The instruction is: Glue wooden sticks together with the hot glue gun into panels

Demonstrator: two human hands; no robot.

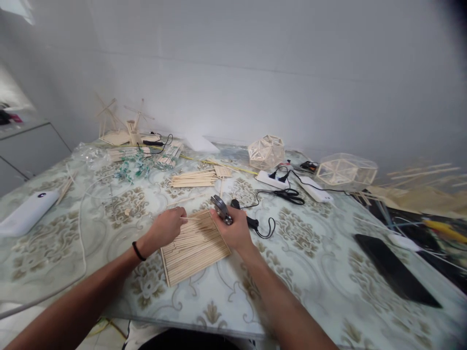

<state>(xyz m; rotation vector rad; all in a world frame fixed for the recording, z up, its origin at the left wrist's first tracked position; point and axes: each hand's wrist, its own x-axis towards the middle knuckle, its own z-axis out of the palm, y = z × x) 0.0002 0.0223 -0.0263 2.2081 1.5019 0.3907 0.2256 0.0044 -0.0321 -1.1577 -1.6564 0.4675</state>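
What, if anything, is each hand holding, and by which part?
The left hand pinches a thin wooden stick, apparently near its left end. The right hand grips a metal-headed tool around its dark handle.

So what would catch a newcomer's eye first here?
Probably the rectangular panel of pale wooden sticks, front and centre by the left hand and the right hand. That right hand grips a dark metal tool. Farther back, a faceted pale-wood frame sits right of centre; a flat black rectangular slab lies far right.
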